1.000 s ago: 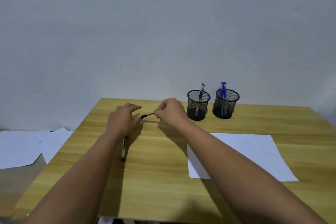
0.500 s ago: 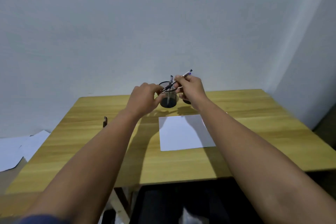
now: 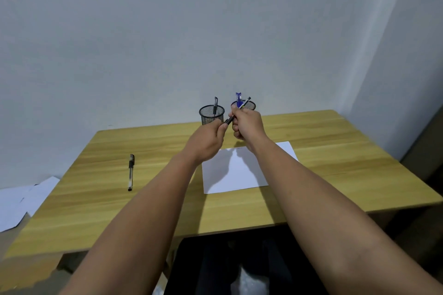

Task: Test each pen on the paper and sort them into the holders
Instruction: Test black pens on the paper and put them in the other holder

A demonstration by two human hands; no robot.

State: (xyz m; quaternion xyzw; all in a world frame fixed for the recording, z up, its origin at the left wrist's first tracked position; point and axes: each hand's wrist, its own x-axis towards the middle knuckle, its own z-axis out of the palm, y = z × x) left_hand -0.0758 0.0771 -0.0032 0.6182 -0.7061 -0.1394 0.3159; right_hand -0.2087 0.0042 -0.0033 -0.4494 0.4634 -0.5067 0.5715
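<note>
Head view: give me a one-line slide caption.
Both hands, left hand and right hand, grip a black-capped pen above the white paper sheet, before two black mesh holders.

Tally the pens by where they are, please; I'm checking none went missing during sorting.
In the hands: 1, a black pen held by the left hand and right hand
Lying on the table: 1, a black pen
In the left mesh holder: 1, black-capped
In the right mesh holder: blue caps, number unclear
Total: at least 4

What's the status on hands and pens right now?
Both hands, left and right, grip one pen above the paper. One pen on table untested. Nothing blocking the holders.
</note>
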